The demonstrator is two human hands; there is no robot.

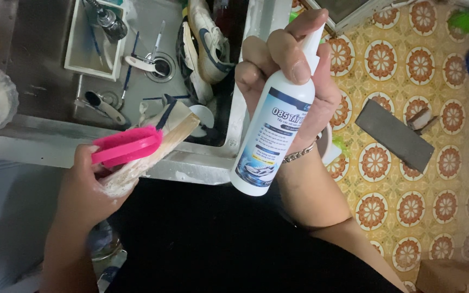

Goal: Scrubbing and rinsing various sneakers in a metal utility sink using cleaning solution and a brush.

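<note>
**Spray bottle in right hand, brush in left, over sink edge**

White spray bottle (275, 127) sits upright-ish, tilted slightly, held in front of the sink's front rim. Right hand (289, 70) wraps it fully: fingers closed round the upper body, one finger up on the nozzle head. Chain bracelet (299, 153) on that wrist.

Left hand (90, 184) is closed on a pink-backed brush (128, 147) with pale, wet-looking bristles, held just left of the bottle, not touching it.

Behind both: steel sink (202, 163) holding a white sneaker (207, 38), several small brushes and tools around the drain (161, 65). Right of the sink, patterned floor tiles (408, 163) with a dark flat slab (394, 134) lying on them.
</note>
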